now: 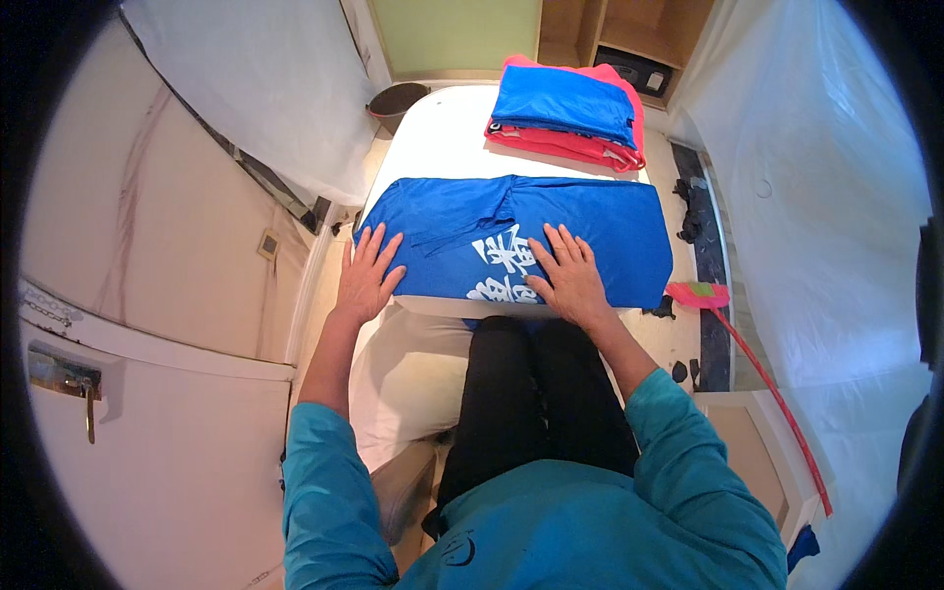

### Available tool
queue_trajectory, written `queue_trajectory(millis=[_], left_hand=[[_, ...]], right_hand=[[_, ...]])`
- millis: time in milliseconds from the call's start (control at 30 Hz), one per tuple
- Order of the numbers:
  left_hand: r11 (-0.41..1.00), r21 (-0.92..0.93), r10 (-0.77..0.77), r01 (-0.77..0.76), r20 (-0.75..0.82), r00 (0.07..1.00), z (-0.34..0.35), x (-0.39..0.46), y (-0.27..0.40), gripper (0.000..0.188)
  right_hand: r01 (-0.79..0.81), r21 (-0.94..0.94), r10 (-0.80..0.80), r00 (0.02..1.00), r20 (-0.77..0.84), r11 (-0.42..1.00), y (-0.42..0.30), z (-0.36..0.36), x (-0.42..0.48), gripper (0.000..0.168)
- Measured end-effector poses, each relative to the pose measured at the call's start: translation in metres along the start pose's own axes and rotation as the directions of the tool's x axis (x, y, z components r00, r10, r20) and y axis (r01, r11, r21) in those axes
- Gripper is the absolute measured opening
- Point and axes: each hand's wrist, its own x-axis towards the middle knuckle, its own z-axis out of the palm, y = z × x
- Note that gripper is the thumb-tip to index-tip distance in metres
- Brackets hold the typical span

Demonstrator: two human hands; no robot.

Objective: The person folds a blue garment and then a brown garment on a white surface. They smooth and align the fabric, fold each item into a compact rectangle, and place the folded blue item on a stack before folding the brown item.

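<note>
A blue T-shirt with white printed characters lies across the near part of a white table, its sleeve folded over the body. My left hand rests with spread fingers on the shirt's left end. Flat on the shirt, beside the white print, is my right hand, its fingers also apart. Neither hand grips anything. Farther back on the table's right side sits a stack of folded garments, with a blue one on top and red ones beneath. The shirt's near edge reaches the table's front edge.
A dark bucket stands beyond the table's back left. A red-handled broom leans at the right near plastic sheeting. Wooden shelves hold a black safe. At the left is a white door with a metal handle.
</note>
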Motion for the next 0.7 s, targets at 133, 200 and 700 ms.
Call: queue_trajectory(millis=[133, 200, 700], left_hand=[[1.000, -0.025, -0.005, 0.002, -0.108, 0.994, -0.002, -0.006, -0.009, 0.054], [0.985, -0.157, -0.099, 0.071, -0.176, 0.979, -0.004, 0.001, -0.009, 0.052], [0.741, -0.206, -0.598, 0.639, 0.229, 0.768, -0.011, 0.113, -0.015, 0.075]], right_hand=[[-0.043, 0.051, 0.043, 0.999, -0.003, 0.998, -0.007, 0.001, 0.001, 0.057], [-0.079, 0.130, 0.080, 0.997, 0.001, 0.988, -0.012, 0.001, 0.004, 0.057], [-0.148, 0.915, 0.453, 0.890, -0.042, 0.375, -0.087, 0.054, 0.159, 0.066]])
